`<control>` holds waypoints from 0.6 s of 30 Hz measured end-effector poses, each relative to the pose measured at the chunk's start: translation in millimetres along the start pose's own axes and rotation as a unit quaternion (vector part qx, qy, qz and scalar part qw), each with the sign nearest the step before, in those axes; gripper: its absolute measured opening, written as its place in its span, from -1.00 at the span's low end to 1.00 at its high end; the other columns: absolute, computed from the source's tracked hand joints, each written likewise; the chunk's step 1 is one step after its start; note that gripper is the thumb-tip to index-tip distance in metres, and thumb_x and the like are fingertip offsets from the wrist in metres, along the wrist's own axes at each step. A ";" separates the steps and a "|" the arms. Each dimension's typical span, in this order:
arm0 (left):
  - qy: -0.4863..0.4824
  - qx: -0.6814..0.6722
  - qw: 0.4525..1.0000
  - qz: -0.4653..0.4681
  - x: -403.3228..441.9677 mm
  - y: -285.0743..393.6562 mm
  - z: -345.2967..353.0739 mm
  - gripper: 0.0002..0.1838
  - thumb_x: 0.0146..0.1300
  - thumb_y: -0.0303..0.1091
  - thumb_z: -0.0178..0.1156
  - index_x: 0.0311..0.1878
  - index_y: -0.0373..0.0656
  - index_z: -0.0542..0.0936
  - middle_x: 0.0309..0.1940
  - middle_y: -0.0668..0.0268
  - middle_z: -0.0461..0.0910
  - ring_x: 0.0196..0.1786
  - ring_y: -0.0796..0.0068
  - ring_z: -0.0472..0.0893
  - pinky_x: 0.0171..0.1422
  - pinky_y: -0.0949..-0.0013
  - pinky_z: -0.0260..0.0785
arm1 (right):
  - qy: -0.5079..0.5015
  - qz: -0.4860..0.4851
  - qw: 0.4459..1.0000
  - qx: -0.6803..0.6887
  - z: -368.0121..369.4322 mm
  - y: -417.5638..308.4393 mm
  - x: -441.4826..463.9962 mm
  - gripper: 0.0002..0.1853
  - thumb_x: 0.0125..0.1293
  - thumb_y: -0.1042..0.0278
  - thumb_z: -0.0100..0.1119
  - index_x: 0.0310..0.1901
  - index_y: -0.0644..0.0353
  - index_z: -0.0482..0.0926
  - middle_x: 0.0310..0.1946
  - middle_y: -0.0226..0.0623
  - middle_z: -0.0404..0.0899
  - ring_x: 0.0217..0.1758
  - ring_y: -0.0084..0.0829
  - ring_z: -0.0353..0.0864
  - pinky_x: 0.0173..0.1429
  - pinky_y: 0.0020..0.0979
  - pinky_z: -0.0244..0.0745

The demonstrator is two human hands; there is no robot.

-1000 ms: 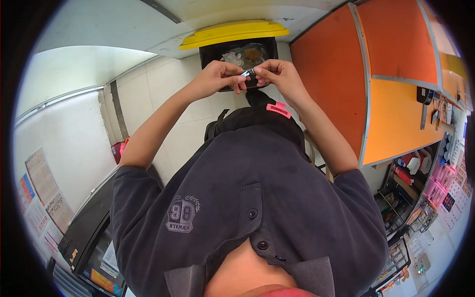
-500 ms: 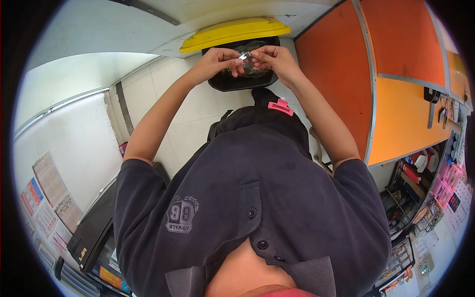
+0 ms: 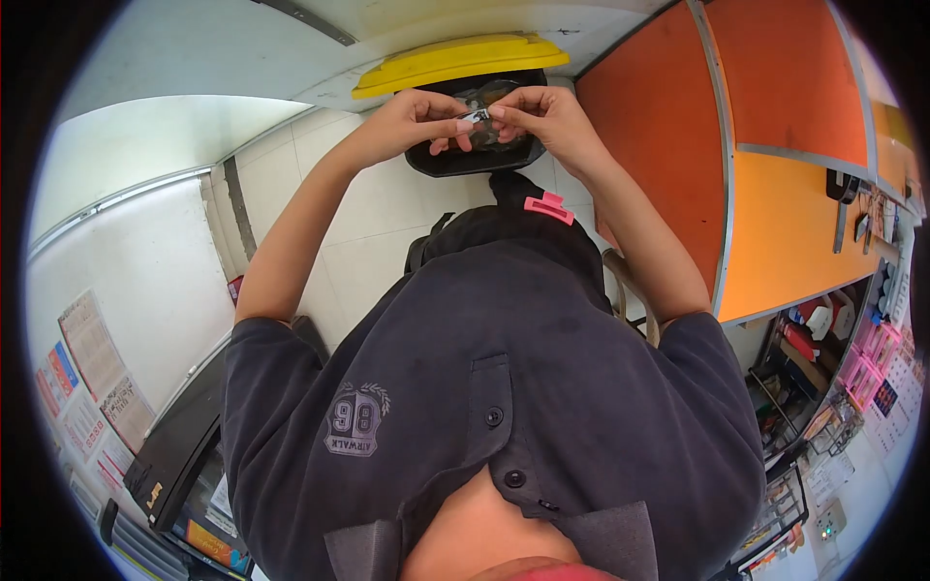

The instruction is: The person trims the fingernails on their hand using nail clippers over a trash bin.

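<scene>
Both my hands are out in front of me, over an open black bin (image 3: 465,161). A small shiny metal nail clipper (image 3: 477,115) is between them. My left hand (image 3: 423,121) pinches it between thumb and fingers from the left. On the other side, my right hand (image 3: 539,114) has its thumb and index finger closed at the clipper's end. The fingertips partly cover the clipper, so its jaws are hard to make out. Some clear, crumpled plastic (image 3: 499,136) shows inside the bin behind the fingers.
The bin's yellow lid (image 3: 460,63) stands raised against the wall. A pink claw clip (image 3: 550,206) is on my dark clothing. To the right rise orange panels (image 3: 659,145); a black machine (image 3: 174,470) stands lower left, near papers on a white board (image 3: 145,300).
The hands stay over the bin with the clipper between them. Both have shifted very slightly, and the clipper now lies a little flatter.
</scene>
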State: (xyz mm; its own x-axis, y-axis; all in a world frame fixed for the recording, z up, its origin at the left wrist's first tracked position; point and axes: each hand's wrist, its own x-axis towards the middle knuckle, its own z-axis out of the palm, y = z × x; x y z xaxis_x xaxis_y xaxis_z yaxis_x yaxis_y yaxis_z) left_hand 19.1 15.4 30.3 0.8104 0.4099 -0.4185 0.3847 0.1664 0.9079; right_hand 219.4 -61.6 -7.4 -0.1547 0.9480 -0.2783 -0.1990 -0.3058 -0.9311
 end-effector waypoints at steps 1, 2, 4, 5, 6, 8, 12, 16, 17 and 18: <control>0.000 -0.011 1.000 0.000 -1.5 0.1 0.8 -0.75 0.23 -0.24 0.09 -0.24 -0.27 0.55 -0.46 0.32 0.58 -0.53 0.70 0.35 -0.38 0.62 0.22 | -0.004 -0.003 1.000 -0.009 0.5 -0.8 -1.6 -0.85 0.17 0.41 0.20 -0.34 0.35 0.58 -0.52 -0.34 0.57 -0.49 -0.63 0.52 -0.36 -0.60 0.47; -0.003 -0.011 1.000 -0.001 -2.6 0.0 1.7 -0.74 0.23 -0.24 0.09 -0.23 -0.27 0.55 -0.47 0.33 0.57 -0.53 0.70 0.34 -0.39 0.62 0.21 | -0.009 -0.006 1.000 -0.019 0.9 -1.6 -3.2 -0.85 0.17 0.41 0.20 -0.35 0.34 0.57 -0.52 -0.34 0.57 -0.49 -0.63 0.53 -0.36 -0.59 0.47; -0.008 -0.011 1.000 -0.001 -5.2 -0.6 3.2 -0.74 0.22 -0.24 0.09 -0.21 -0.27 0.56 -0.47 0.33 0.57 -0.53 0.70 0.32 -0.39 0.63 0.19 | -0.015 -0.011 0.999 -0.026 2.6 -3.0 -6.5 -0.86 0.17 0.41 0.20 -0.36 0.34 0.57 -0.52 -0.34 0.57 -0.48 -0.62 0.53 -0.36 -0.59 0.47; -0.006 -0.021 1.000 0.000 -6.3 -1.2 3.9 -0.72 0.21 -0.22 0.11 -0.20 -0.27 0.56 -0.46 0.33 0.58 -0.53 0.72 0.33 -0.39 0.64 0.19 | -0.017 -0.013 0.999 -0.023 3.7 -3.5 -8.2 -0.86 0.17 0.41 0.20 -0.36 0.34 0.57 -0.52 -0.34 0.57 -0.48 -0.62 0.53 -0.36 -0.59 0.48; -0.005 -0.031 1.000 0.002 -7.2 -1.8 4.5 -0.70 0.21 -0.21 0.13 -0.19 -0.28 0.57 -0.46 0.33 0.59 -0.52 0.73 0.34 -0.38 0.66 0.20 | -0.019 -0.016 0.999 -0.020 4.5 -3.7 -9.5 -0.86 0.18 0.41 0.20 -0.36 0.34 0.56 -0.52 -0.33 0.57 -0.48 -0.62 0.53 -0.36 -0.58 0.48; 0.001 -0.037 0.999 0.007 -7.5 -3.4 6.5 -0.69 0.20 -0.20 0.15 -0.18 -0.28 0.58 -0.45 0.33 0.60 -0.52 0.74 0.34 -0.38 0.67 0.21 | -0.008 -0.007 1.000 -0.010 5.8 -3.2 -11.0 -0.86 0.18 0.42 0.19 -0.36 0.34 0.56 -0.53 -0.34 0.57 -0.48 -0.62 0.53 -0.35 -0.58 0.49; 0.018 -0.038 0.999 0.020 -8.0 -8.2 13.0 -0.72 0.23 -0.23 0.11 -0.18 -0.28 0.56 -0.47 0.35 0.58 -0.53 0.75 0.33 -0.40 0.67 0.19 | -0.008 0.007 1.000 -0.022 3.6 -1.2 -13.5 -0.81 0.20 0.34 0.18 -0.29 0.32 0.58 -0.48 -0.39 0.57 -0.44 -0.66 0.50 -0.27 -0.60 0.43; 0.012 -0.028 0.999 0.024 -6.8 -13.3 16.4 -0.73 0.26 -0.25 0.07 -0.16 -0.28 0.53 -0.49 0.34 0.55 -0.56 0.74 0.30 -0.41 0.62 0.18 | -0.013 0.010 1.000 -0.010 2.3 0.0 -16.5 -0.82 0.21 0.36 0.17 -0.27 0.31 0.58 -0.47 -0.39 0.58 -0.43 -0.66 0.50 -0.27 -0.60 0.43; 0.013 -0.026 0.999 0.029 -6.3 -14.3 16.9 -0.74 0.26 -0.26 0.07 -0.17 -0.28 0.53 -0.48 0.35 0.56 -0.56 0.74 0.31 -0.42 0.64 0.17 | -0.012 0.009 1.000 -0.012 2.0 0.7 -17.2 -0.82 0.21 0.36 0.16 -0.27 0.31 0.58 -0.46 -0.39 0.58 -0.43 -0.66 0.50 -0.27 -0.60 0.44; 0.013 -0.025 0.999 0.033 -6.0 -15.3 17.4 -0.75 0.26 -0.27 0.07 -0.18 -0.28 0.54 -0.48 0.35 0.57 -0.56 0.75 0.31 -0.43 0.65 0.17 | -0.012 0.008 1.000 -0.013 1.8 1.5 -17.5 -0.82 0.22 0.36 0.16 -0.27 0.31 0.58 -0.46 -0.39 0.58 -0.43 -0.66 0.50 -0.27 -0.61 0.44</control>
State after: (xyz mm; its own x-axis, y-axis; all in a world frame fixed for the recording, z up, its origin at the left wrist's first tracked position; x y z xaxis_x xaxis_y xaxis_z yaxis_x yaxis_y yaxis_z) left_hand 16.1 -5.2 18.5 0.8211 0.4456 -0.3567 0.3068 0.1825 0.9341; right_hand 220.1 -78.8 -3.5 -0.1813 0.9401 -0.2885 -0.1707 -0.3190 -0.9322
